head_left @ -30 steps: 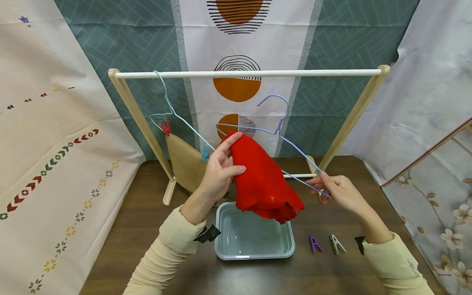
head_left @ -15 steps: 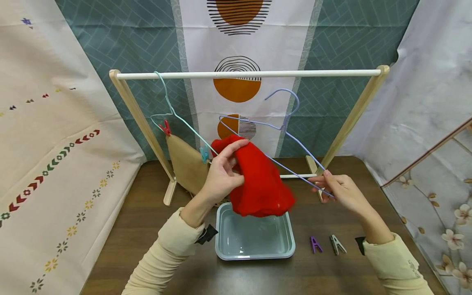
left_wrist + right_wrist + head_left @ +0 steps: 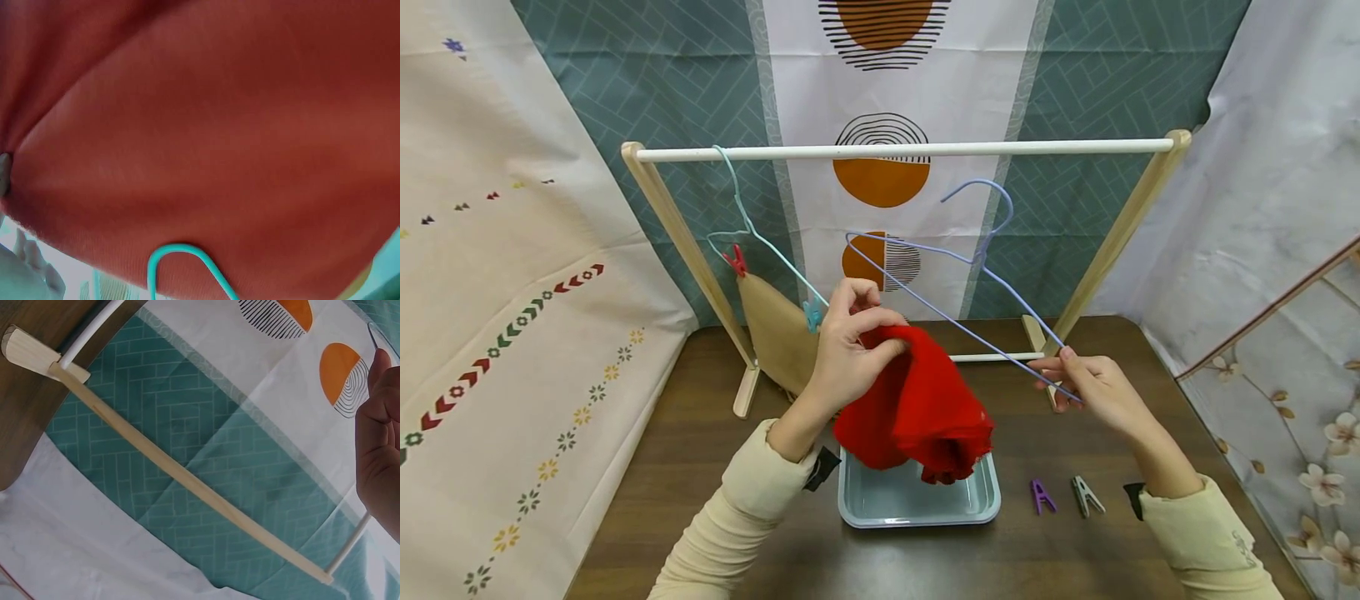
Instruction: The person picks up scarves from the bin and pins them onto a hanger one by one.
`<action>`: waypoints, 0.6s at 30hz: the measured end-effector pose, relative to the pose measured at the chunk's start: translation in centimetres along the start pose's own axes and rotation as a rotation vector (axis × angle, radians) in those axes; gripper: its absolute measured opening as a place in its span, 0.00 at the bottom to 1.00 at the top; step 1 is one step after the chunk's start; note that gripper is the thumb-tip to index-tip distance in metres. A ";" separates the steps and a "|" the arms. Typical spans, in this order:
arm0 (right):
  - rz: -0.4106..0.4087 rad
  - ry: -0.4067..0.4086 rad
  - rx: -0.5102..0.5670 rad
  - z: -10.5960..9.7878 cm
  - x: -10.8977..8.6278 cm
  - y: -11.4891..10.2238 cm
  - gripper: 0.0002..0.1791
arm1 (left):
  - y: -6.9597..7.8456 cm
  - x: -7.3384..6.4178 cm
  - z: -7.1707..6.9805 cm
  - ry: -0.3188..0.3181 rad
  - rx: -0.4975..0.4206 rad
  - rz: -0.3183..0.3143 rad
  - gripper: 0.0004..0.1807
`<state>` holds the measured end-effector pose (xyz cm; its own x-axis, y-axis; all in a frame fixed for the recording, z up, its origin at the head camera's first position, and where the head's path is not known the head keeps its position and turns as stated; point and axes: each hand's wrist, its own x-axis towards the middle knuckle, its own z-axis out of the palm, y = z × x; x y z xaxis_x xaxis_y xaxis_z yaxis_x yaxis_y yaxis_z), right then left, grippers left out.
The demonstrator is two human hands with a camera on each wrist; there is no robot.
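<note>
My left hand (image 3: 853, 350) pinches a folded red cloth (image 3: 925, 400) by its upper edge, and the cloth droops over the grey-blue basin (image 3: 917, 521). The same red cloth (image 3: 212, 137) fills most of the left wrist view. My right hand (image 3: 1093, 387) grips a lilac clothes hanger (image 3: 925, 302) at its right-hand corner. The hanger is tilted, its hook up and its far end pointing left, just above the cloth. In the right wrist view my right hand (image 3: 381, 437) shows at the right edge.
A wooden rack with a white rail (image 3: 902, 150) spans the back. On it hangs a mint hanger (image 3: 782, 260) with a tan cloth (image 3: 775, 325) held by a red clothespin (image 3: 737, 260) and a blue clothespin (image 3: 812, 315). Purple (image 3: 1042, 497) and grey clothespins (image 3: 1086, 497) lie at right.
The red cloth has come down and now hangs folded from my left hand, lower over the basin. The lilac hanger has tipped slightly and its hook has shifted right in my right hand.
</note>
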<state>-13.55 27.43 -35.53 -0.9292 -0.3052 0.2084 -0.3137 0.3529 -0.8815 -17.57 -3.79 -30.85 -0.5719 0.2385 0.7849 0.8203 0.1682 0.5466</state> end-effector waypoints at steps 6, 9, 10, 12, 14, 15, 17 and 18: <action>-0.059 -0.011 0.006 -0.2 -0.2 -0.2 0.24 | -0.2 0.6 0.3 -0.043 -0.070 -0.064 0.06; -0.121 -0.027 0.012 -0.4 -0.2 -0.4 0.23 | -0.4 1.1 0.7 -0.039 -0.154 -0.152 0.03; -0.142 -0.035 0.012 -0.4 -0.2 -0.4 0.23 | -0.5 1.4 0.8 -0.039 -0.200 -0.195 0.03; -0.178 -0.054 0.015 -0.6 -0.2 -0.5 0.22 | -0.8 1.9 1.0 -0.042 -0.329 -0.290 0.03; -0.205 -0.081 0.023 -0.7 -0.2 -0.5 0.23 | -1.1 2.4 1.0 -0.051 -0.462 -0.397 0.03; -0.216 -0.091 0.022 -0.8 -0.2 -0.5 0.23 | -1.3 2.6 0.9 -0.064 -0.524 -0.462 0.03; -0.235 -0.106 0.022 -0.9 -0.3 -0.5 0.24 | -1.8 3.0 0.9 -0.092 -0.615 -0.589 0.05; -0.241 -0.109 0.017 -0.9 -0.3 -0.4 0.24 | -2.0 3.2 0.9 -0.106 -0.648 -0.650 0.06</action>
<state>-13.28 28.19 -34.83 -0.8010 -0.4727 0.3673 -0.5193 0.2435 -0.8192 -21.00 -2.50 -29.71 -0.8914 0.3760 0.2531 0.1603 -0.2608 0.9520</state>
